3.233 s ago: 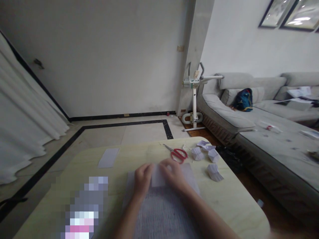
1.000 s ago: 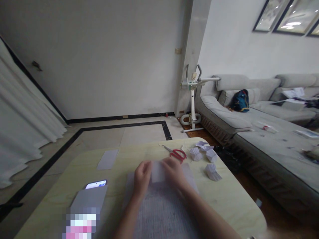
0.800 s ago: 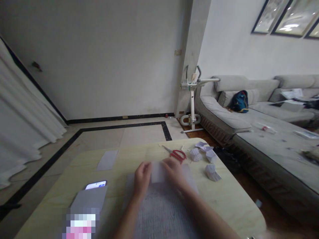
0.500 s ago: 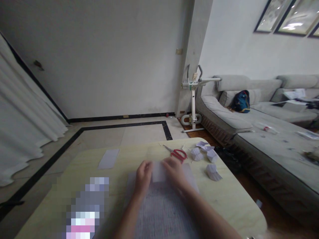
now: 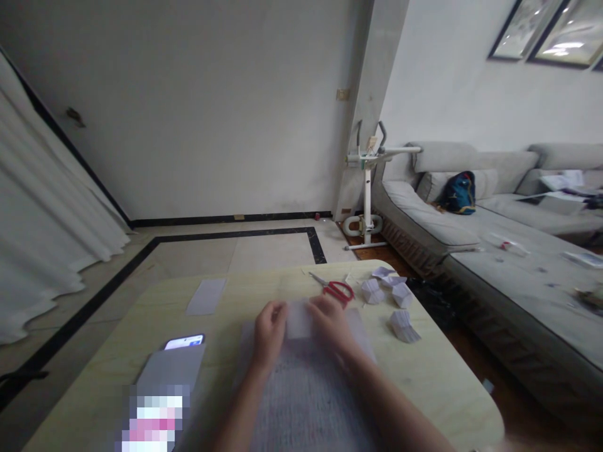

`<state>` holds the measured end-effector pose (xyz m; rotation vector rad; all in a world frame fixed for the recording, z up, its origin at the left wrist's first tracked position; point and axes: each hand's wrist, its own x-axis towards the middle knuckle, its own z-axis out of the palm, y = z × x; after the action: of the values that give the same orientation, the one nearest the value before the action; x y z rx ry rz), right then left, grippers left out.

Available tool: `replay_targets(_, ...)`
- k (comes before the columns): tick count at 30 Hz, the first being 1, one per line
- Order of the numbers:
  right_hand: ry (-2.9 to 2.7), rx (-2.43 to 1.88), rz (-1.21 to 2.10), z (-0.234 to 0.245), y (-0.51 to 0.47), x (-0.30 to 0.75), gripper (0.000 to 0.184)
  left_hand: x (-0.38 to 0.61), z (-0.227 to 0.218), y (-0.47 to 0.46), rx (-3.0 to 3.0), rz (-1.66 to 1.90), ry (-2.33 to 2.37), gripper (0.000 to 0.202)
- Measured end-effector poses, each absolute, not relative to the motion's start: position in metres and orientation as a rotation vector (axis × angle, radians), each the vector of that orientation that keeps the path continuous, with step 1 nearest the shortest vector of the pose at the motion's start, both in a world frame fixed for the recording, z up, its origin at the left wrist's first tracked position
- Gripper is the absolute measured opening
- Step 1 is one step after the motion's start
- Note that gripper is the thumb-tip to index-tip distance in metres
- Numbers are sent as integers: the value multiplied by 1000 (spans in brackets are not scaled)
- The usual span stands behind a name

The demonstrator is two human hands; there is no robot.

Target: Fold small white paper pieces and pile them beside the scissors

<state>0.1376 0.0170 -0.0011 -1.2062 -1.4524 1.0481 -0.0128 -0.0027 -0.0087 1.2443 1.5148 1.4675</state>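
A small piece of white paper (image 5: 298, 321) is held between my two hands above a larger printed sheet (image 5: 311, 395) on the table. My left hand (image 5: 270, 329) pinches its left edge, fingers curled. On the other side, my right hand (image 5: 332, 320) grips the right edge; its fingertips are blurred. Just beyond the right hand lie red-handled scissors (image 5: 338, 290), blades pointing away to the left. Several folded paper pieces (image 5: 373, 291) sit to the right of the scissors, and one more folded piece (image 5: 404, 326) lies nearer to me.
A flat white paper (image 5: 206, 296) lies at the table's far left. Nearer on the left is a phone (image 5: 184, 341), partly covered by a grey sheet (image 5: 172, 370). The table's right edge (image 5: 464, 351) runs beside a grey sofa (image 5: 513, 270). Exercise equipment (image 5: 366, 188) stands beyond the table.
Both hands keep their hold on the small paper with hardly any shift. The view has moved slightly, and the phone's upper end now shows clearly.
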Motion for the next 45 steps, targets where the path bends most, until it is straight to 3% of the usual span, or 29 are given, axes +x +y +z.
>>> replay_targets(35,-1540,-1223,1041,0,19,142,23,-10,-12,-4,1292,1398,1446,26)
replay_targets(45,-1495,-1197,1046,0,20,143,22,-8,-8,-5,1227,1333,1408,33)
